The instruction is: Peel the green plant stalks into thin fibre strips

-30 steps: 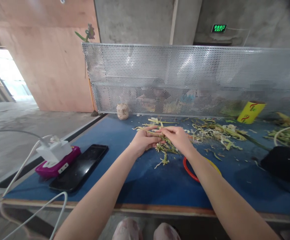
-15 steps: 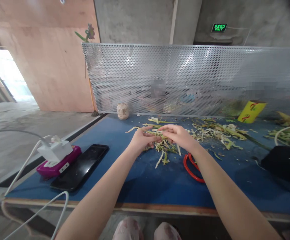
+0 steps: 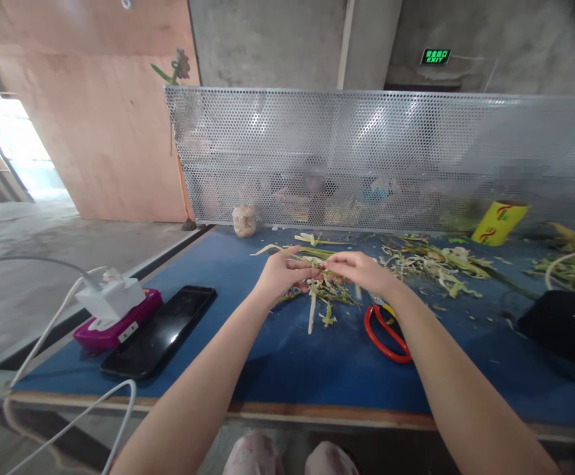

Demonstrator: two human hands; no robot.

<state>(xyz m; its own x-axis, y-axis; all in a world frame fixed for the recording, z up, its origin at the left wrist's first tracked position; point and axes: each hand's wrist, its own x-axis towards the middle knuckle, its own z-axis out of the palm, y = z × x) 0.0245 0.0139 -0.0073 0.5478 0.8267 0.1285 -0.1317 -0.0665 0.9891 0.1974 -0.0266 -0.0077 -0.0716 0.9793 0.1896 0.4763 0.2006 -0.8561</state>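
My left hand (image 3: 278, 276) and my right hand (image 3: 359, 270) meet above the blue tabletop (image 3: 277, 356), both pinching a pale green plant stalk (image 3: 311, 262) that runs between them. Under the hands lies a small heap of green and yellowish stalk peelings (image 3: 323, 297). Red-handled scissors (image 3: 385, 330) rest on the table just under my right wrist. More peelings (image 3: 430, 264) are scattered behind my right hand.
A black phone (image 3: 161, 330) and a pink power bank with a white charger (image 3: 111, 310) and cable sit at the left. A perforated metal screen (image 3: 366, 158) stands behind; people sit beyond it. A yellow cup (image 3: 498, 222) and a black object (image 3: 559, 323) are at the right.
My hands have drawn slightly apart along the stalk and my right arm has shifted, uncovering more of the red scissors. A loose strip has dropped onto the heap.
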